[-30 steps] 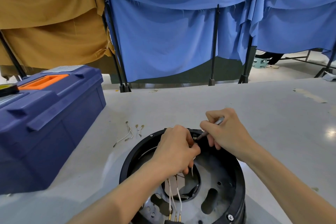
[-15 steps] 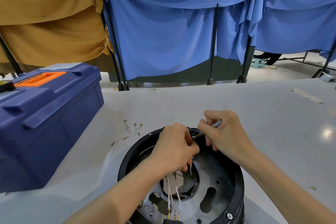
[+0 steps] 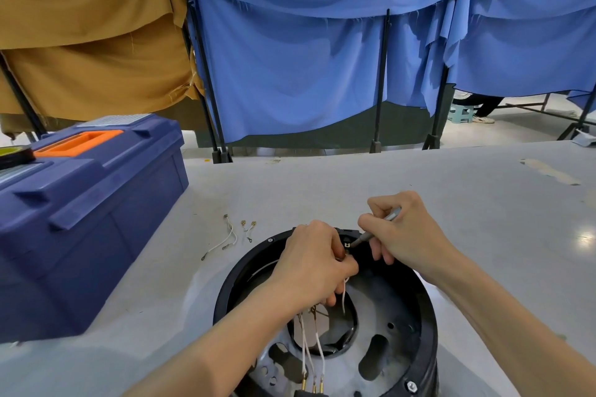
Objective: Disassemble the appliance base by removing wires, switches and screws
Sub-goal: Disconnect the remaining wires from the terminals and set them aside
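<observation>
Black appliance base (image 3: 422, 316), left hand (image 3: 314, 263) pinching white wires (image 3: 317, 343), right hand (image 3: 401, 230) gripping screwdriver (image 3: 366, 237), no legible labels

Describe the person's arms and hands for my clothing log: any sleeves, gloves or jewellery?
The left hand and right hand are bare: no gloves, and no rings or watch in view. Both forearms are uncovered up to the picture's edge, so no sleeve shows.

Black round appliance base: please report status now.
Right hand grips slim grey tool, tip at base rim. Left hand pinches white wire. Nothing blocking.
</observation>
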{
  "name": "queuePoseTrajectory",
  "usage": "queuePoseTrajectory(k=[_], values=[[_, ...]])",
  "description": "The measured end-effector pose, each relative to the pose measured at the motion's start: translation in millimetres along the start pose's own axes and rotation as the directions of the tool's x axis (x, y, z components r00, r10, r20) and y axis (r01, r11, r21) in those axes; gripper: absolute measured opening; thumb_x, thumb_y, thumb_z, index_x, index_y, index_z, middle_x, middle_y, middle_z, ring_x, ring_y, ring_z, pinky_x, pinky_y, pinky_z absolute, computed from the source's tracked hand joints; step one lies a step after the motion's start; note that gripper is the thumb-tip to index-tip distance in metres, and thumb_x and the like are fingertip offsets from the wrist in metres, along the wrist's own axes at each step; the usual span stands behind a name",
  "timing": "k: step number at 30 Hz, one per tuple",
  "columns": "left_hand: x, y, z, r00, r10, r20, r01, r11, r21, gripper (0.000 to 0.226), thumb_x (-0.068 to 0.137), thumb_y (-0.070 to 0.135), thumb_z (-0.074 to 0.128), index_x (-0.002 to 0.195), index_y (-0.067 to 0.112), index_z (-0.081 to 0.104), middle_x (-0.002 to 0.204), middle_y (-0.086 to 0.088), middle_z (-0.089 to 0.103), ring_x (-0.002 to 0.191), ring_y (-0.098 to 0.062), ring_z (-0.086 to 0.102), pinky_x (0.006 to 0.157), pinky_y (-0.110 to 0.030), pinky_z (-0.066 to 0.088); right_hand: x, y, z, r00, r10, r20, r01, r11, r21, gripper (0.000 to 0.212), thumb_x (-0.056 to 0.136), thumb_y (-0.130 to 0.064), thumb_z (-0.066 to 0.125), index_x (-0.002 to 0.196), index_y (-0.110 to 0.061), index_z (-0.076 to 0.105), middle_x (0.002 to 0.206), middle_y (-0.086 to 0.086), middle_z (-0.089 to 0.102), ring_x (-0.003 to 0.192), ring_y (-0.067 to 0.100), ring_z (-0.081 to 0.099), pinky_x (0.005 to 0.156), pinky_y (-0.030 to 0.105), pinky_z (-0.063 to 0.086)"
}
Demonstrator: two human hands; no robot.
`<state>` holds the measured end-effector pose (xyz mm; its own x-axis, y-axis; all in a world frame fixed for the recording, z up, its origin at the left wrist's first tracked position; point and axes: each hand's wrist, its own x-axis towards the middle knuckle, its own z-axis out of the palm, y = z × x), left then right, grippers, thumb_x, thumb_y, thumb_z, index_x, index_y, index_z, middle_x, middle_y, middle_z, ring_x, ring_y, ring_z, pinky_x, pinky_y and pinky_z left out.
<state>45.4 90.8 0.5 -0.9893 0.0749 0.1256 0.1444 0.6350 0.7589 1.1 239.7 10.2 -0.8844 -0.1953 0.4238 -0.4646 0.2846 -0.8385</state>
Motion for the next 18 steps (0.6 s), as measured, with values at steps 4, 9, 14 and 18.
queuePoseTrajectory(k=[4,9,14,18], values=[[0.2,-0.4,-0.3,1.0,0.004,0.006,-0.004,1.0,0.004,0.014,0.081,0.01,0.062,0.072,0.0,0.059,0.045,-0.007,0.061,0.028,-0.014,0.051,0.033,-0.017,0.036,0.3,1.0,-0.2,1.0,0.004,0.001,-0.004,1.0,-0.005,0.043,0.074,0.004,0.056,0.046,-0.012,0.028,0.03,0.002,0.037,0.03,0.023,0.045,0.043,0.019,0.037],[0.4,-0.6,0.2,1.0,0.007,0.004,-0.007,1.0,-0.001,0.015,0.081,0.01,0.062,0.074,-0.003,0.059,0.047,-0.01,0.063,0.028,-0.015,0.052,0.034,-0.018,0.038,-4.1,-0.2,2.0,0.999,-0.022,-0.031,0.022,1.0,0.001,0.038,0.076,0.005,0.056,0.051,-0.003,0.028,0.034,0.016,0.04,0.03,0.02,0.042,0.043,0.017,0.039],[0.3,-0.2,-0.1,1.0,0.02,-0.003,-0.02,1.0,0.005,0.016,0.081,0.009,0.062,0.074,-0.005,0.061,0.048,-0.011,0.064,0.029,-0.015,0.052,0.035,-0.019,0.039,-8.7,-1.2,3.8,0.998,-0.057,-0.035,0.056,0.997,-0.045,0.038,0.078,0.003,0.056,0.052,-0.004,0.03,0.036,0.016,0.044,0.031,0.018,0.041,0.042,0.021,0.037],[-0.5,0.3,-0.3,1.0,0.002,0.007,-0.002,1.0,-0.009,0.016,0.081,0.01,0.062,0.075,-0.005,0.06,0.047,-0.01,0.063,0.029,-0.016,0.052,0.035,-0.019,0.039,-3.3,-1.3,-0.4,1.0,0.0,-0.003,0.0,1.0,-0.028,0.038,0.075,0.003,0.055,0.049,-0.007,0.029,0.034,0.012,0.043,0.03,0.019,0.04,0.043,0.022,0.037]])
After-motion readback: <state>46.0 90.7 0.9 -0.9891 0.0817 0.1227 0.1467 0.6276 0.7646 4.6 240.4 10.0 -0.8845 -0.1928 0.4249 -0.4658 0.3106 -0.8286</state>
